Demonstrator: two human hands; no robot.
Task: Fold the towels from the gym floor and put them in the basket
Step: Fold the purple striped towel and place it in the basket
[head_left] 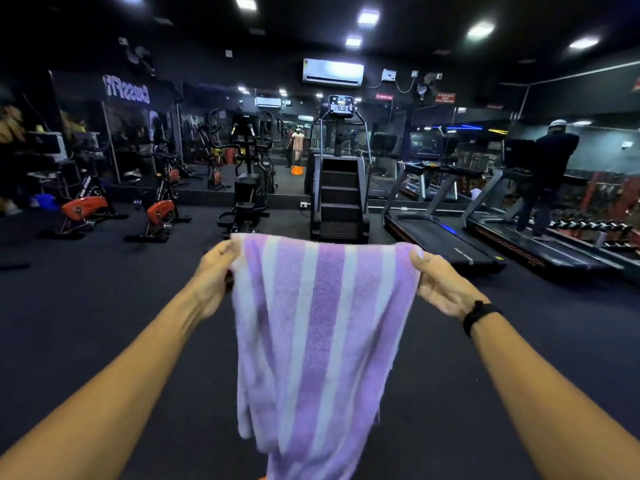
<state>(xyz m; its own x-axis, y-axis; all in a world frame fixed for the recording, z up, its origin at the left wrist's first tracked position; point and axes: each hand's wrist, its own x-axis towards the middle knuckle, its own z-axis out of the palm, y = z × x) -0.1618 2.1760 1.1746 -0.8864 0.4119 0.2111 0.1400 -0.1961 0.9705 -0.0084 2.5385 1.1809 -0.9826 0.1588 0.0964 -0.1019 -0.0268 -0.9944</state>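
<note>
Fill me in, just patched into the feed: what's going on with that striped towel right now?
A person is standing in a gym, holding a purple-and-white striped towel up in front of them. The left hand pinches one top corner and the right hand pinches the other, so the towel hangs down between the outstretched arms, off the dark floor. It looks spread out, ready for a fold. No basket can be picked out with certainty. Another person is on a treadmill to the right.

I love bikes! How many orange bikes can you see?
2. One bike stands far left on the floor; the other bike stands just right of it. Dark machines behind may hide more.
</note>
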